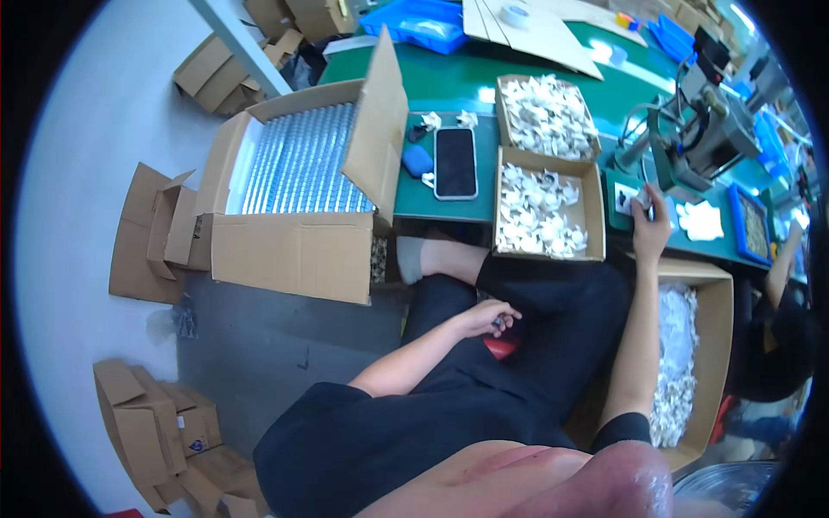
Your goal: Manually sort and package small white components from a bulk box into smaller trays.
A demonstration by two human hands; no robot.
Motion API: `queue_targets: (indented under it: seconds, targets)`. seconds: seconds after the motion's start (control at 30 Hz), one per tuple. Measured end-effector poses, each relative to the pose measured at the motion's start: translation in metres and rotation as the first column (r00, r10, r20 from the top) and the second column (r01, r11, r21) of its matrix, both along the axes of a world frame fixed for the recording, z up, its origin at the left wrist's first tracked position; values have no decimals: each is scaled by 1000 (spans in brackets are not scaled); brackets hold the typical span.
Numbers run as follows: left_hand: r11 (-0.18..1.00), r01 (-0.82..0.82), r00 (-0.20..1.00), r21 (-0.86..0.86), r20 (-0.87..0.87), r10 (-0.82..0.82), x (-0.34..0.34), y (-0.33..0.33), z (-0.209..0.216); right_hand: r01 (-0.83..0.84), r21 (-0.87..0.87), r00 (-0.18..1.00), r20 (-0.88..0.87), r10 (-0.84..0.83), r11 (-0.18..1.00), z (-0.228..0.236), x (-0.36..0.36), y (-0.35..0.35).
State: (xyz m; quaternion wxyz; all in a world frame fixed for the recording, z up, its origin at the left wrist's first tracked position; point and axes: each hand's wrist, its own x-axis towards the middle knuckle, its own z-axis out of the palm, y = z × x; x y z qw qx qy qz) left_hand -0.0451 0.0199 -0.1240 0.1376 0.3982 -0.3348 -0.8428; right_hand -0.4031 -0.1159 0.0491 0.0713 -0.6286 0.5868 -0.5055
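Observation:
My left hand (485, 319) rests above my lap with curled fingers. A small dark thing (498, 322) shows at its fingertips, too small to name. Over the green work surface on the right, my right hand (653, 226) pinches a small whitish part (643, 198) beside a bench press (712, 138). A white plate-like fixture (623, 198) lies just left of those fingers. Near my right hand stands an open cardboard box of small white plastic parts (540, 211), with a second box of such parts (548, 112) behind it. White pieces (699, 221) lie right of the hand.
A big open carton (294, 255) on the left holds rows of bluish-silver pieces. A phone (455, 164) and a blue case (418, 161) lie on the green table (423, 82). Beside my right forearm stands a deep carton (721, 345) with bagged white parts. Another person's arm (784, 263) is at far right.

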Motion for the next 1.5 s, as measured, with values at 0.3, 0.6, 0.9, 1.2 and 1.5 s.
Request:
queue_targets:
  seconds: [0.3, 0.6, 0.9, 1.2, 1.5]
  targets:
    - [904, -271, 909, 331, -220, 353, 33, 36, 22, 204, -252, 963, 226, -148, 946, -12, 19, -4]
    - [905, -290, 747, 311, -518, 417, 14, -4, 121, -331, -73, 865, -421, 272, 941, 105, 146, 58]
    - [928, -320, 771, 192, -517, 373, -3, -2, 153, -553, 129, 745, -365, 558, 823, 45, 178, 155]
    - [970, -227, 960, -93, -192, 206, -16, 34, 128, -438, 395, 690, -428, 584, 808, 1, 165, 187]
    - [967, -218, 869, 129, -426, 252, 6, 27, 145, -530, 229, 739, -347, 577, 816, 25, 150, 156]
